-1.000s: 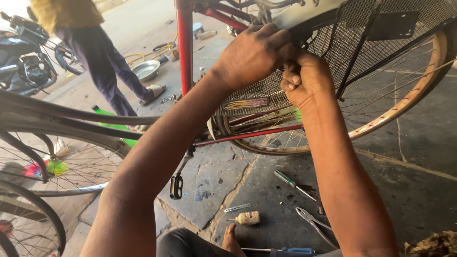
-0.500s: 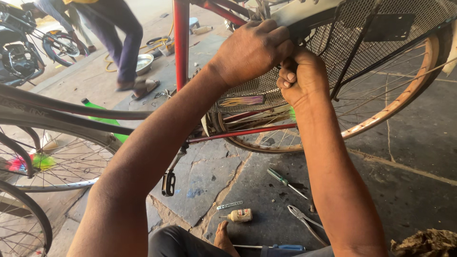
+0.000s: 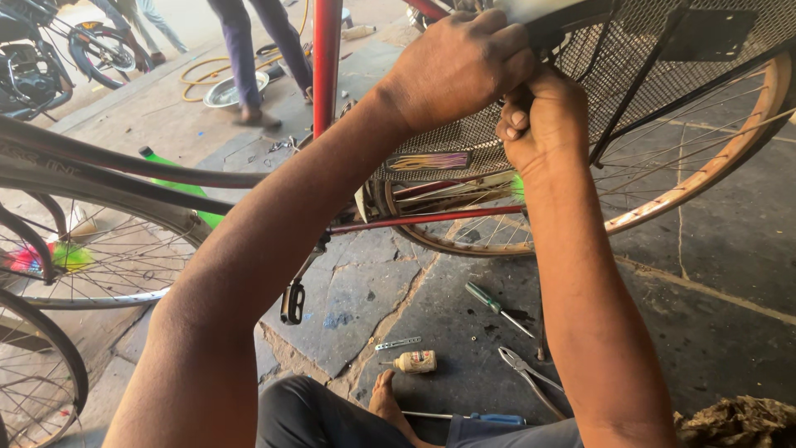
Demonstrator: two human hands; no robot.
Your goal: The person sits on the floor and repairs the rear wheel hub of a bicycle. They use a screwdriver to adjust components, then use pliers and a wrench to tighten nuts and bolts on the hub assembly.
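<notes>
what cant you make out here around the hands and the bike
- Head view: what the left hand and right hand grip; their fingers cover it.
- Rear wheel: top hidden behind the mesh guard, which the frame's top edge cuts off.
- Small bottle on the floor: label too small.
- Standing person: cut off above the legs.

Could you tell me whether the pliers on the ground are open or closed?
Open: the pliers lie flat on the stone floor with their handles spread apart.
</notes>
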